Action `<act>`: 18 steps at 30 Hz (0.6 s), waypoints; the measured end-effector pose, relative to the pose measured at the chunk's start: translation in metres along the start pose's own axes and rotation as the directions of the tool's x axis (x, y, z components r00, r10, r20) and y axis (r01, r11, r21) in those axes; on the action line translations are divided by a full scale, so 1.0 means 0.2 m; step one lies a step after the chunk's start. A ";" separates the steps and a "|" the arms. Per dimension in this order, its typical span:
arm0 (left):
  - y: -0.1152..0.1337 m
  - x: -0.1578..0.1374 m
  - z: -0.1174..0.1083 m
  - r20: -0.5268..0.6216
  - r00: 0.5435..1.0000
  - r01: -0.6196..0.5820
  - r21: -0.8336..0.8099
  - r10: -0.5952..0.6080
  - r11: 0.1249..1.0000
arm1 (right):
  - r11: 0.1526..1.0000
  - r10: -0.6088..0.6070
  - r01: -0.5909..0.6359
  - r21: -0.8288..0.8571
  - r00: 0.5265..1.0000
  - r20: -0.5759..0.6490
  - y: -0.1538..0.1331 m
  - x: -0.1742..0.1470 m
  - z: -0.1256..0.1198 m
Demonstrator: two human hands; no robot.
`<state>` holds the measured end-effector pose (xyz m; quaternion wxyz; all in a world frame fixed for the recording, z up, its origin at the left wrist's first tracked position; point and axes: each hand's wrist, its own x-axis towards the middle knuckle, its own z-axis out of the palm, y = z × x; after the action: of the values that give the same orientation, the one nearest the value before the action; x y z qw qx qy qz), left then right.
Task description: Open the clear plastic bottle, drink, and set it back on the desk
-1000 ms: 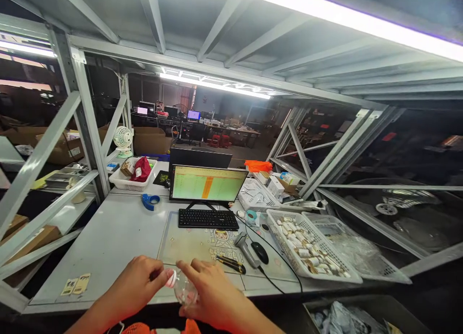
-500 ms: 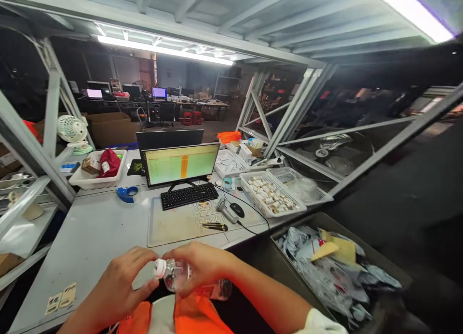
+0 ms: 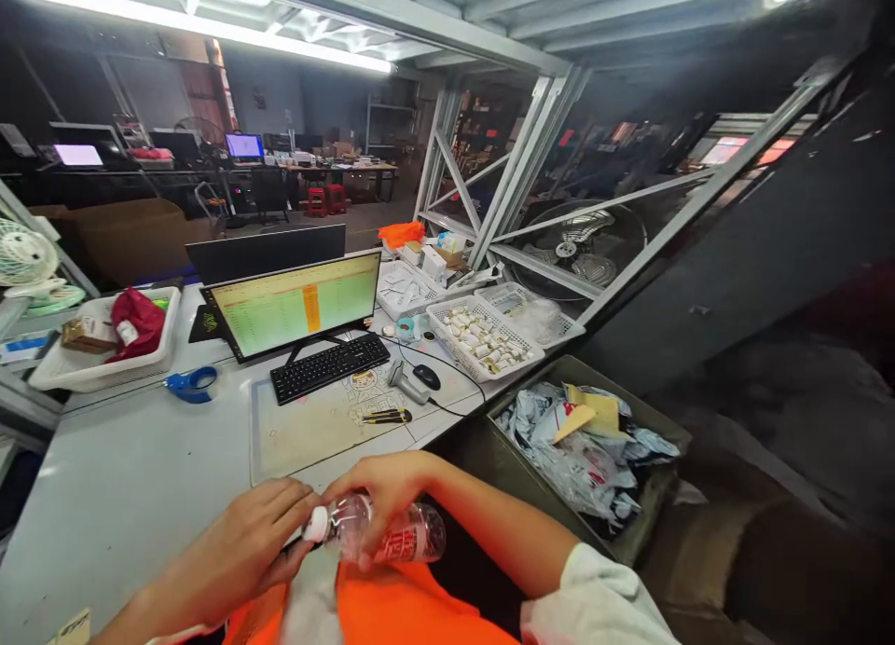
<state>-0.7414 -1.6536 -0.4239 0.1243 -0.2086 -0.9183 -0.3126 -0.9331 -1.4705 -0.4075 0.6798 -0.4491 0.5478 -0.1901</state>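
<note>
A clear plastic bottle [image 3: 402, 538] with a red label and a white cap [image 3: 315, 526] lies sideways in front of my chest. My right hand [image 3: 381, 491] wraps over the bottle's neck and shoulder. My left hand [image 3: 248, 538] has its fingertips pinched on the white cap. Both hands hover over the near edge of the grey table [image 3: 126, 477], above my orange vest [image 3: 392, 612].
On the table stand a monitor [image 3: 297, 302], a keyboard [image 3: 328, 366], a desk mat [image 3: 314, 426], a scanner [image 3: 401, 379], a mouse [image 3: 426, 376] and a blue tape dispenser [image 3: 190, 383]. White baskets [image 3: 482, 339] sit at the right. A bin of plastic bags [image 3: 587, 445] stands right of the table.
The view has swung to the right, bringing the bin into sight. The bottle has come off the table toward my chest, still held by both hands.
</note>
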 end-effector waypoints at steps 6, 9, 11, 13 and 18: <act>-0.11 0.42 0.05 0.063 0.989 -0.134 0.043 0.132 0.990 | 0.921 -0.094 -0.081 0.380 0.902 0.420 0.26 -0.03 -0.36; -0.28 0.63 0.12 0.081 0.997 -0.019 0.047 0.015 0.999 | 0.969 -0.080 0.013 0.246 0.960 0.267 0.46 -0.19 -0.68; -0.42 0.72 0.20 0.027 0.978 0.205 0.078 -0.208 0.976 | 0.993 -0.082 0.093 0.070 0.985 -0.150 0.63 -0.34 -0.97; -0.53 0.76 0.31 -0.040 0.871 0.491 0.055 -0.490 0.869 | 0.996 -0.082 0.093 -0.013 0.791 -0.606 0.83 -0.46 -1.31; -0.54 0.63 0.66 0.030 0.339 0.934 -0.130 -0.940 0.332 | 0.997 0.017 0.067 0.037 0.281 -0.960 1.28 -0.39 -2.05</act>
<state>-0.9139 -1.6100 -0.5365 -0.0677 0.3576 -0.8465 -0.3887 -1.3946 -1.4418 -0.5711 0.2278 -0.2301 0.8317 -0.4511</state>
